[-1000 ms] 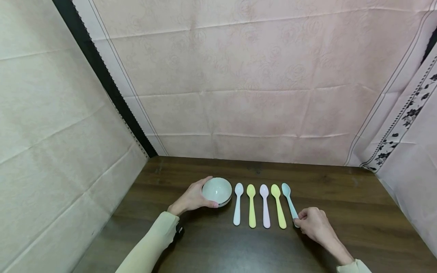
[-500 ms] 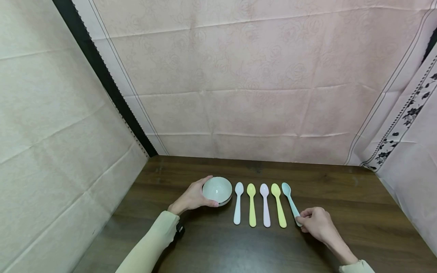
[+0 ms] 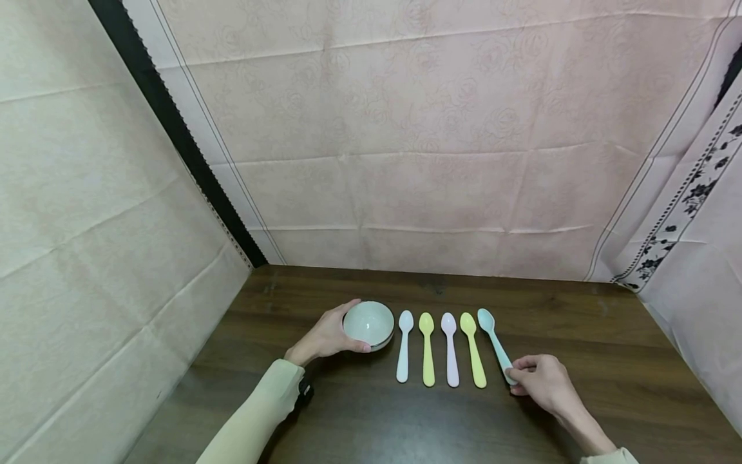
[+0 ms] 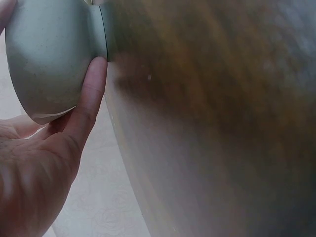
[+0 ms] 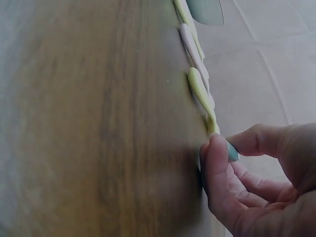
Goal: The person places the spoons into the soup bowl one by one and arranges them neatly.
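My left hand [image 3: 333, 335] grips a pale green bowl [image 3: 368, 322] from its left side, thumb at the near rim. The left wrist view shows the bowl [image 4: 49, 54] from the side, fingers along its wall and base. My right hand [image 3: 542, 383] pinches the handle end of a light blue spoon [image 3: 494, 338] between thumb and fingers; the spoon slants, its head pointing away. In the right wrist view the fingertips of the right hand [image 5: 247, 182] cover most of that spoon's handle [image 5: 232, 151].
To the left of the held spoon lie a yellow spoon [image 3: 473, 351], a lilac spoon [image 3: 449, 351], another yellow spoon [image 3: 428, 351] and a pale blue spoon [image 3: 403, 348], side by side. All lie on a dark wooden table [image 3: 371, 419]. A pale cloth [image 3: 440, 161] hangs behind it.
My right hand has shifted slightly right, swinging the handle end of the light blue spoon outward so it slants more. The left hand and bowl have stayed put.
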`<state>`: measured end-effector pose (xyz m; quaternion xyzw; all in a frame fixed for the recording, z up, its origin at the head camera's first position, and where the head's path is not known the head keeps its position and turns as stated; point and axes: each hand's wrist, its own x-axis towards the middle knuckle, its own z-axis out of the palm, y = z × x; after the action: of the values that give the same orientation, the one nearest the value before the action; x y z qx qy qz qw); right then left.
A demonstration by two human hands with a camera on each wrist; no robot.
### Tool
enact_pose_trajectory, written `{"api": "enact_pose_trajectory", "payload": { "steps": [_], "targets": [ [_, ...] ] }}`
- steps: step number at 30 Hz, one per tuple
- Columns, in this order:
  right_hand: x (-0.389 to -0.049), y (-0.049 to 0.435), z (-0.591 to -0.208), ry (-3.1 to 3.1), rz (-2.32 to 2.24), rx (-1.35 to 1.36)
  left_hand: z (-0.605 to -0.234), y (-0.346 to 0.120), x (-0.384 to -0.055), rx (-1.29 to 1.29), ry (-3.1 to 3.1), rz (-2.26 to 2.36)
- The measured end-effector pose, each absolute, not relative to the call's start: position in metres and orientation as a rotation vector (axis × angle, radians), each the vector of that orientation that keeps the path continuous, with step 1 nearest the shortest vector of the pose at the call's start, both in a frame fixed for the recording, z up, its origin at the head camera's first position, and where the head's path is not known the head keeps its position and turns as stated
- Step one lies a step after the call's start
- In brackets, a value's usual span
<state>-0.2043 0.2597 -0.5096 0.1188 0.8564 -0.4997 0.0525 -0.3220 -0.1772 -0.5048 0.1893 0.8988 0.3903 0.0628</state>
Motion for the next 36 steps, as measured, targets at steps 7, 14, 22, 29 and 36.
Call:
{"api": "enact_pose_trajectory", "payload": {
  "steps": [7, 14, 22, 29, 36],
  "targets": [
    [-0.201, 0.26, -0.507, 2.591, -1.573, 0.354, -0.504, -0.177, -0.322, 0.579, 2.715, 1.182],
    [-0.2, 0.259, -0.502, 2.577, -1.617, 0.354, -0.503, -0.177, -0.322, 0.581, 2.708, 1.188],
    [-0.196, 0.257, -0.499, 2.543, -1.676, 0.356, -0.505, -0.179, -0.322, 0.584, 2.701, 1.206],
    [-0.197, 0.254, -0.493, 2.529, -1.717, 0.378, -0.504, -0.179, -0.321, 0.578, 2.705, 1.197],
    [-0.198, 0.253, -0.487, 2.534, -1.707, 0.362, -0.504, -0.178, -0.322, 0.582, 2.717, 1.189]
  ]
}}
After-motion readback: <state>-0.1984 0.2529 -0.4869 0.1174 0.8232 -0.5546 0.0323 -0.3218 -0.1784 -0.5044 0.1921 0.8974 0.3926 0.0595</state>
